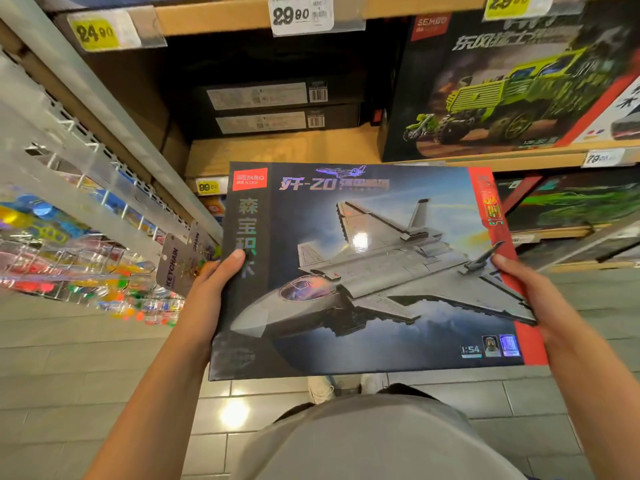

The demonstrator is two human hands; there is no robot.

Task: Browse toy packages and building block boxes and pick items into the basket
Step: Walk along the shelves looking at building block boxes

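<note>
Shopper's left hand and right hand each grip a side edge of a jet-fighter block box, held flat before the shelf. The glossy, stiff carton looks slippery and probably moderately heavy; opposite edges give the safest hold. No basket shows.

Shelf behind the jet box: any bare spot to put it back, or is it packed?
Bare shelf board lies just above the jet box, bordered by two stacked black boxes behind and the green truck box at right. Left is crowded: keychain cards and hanging toys.
</note>
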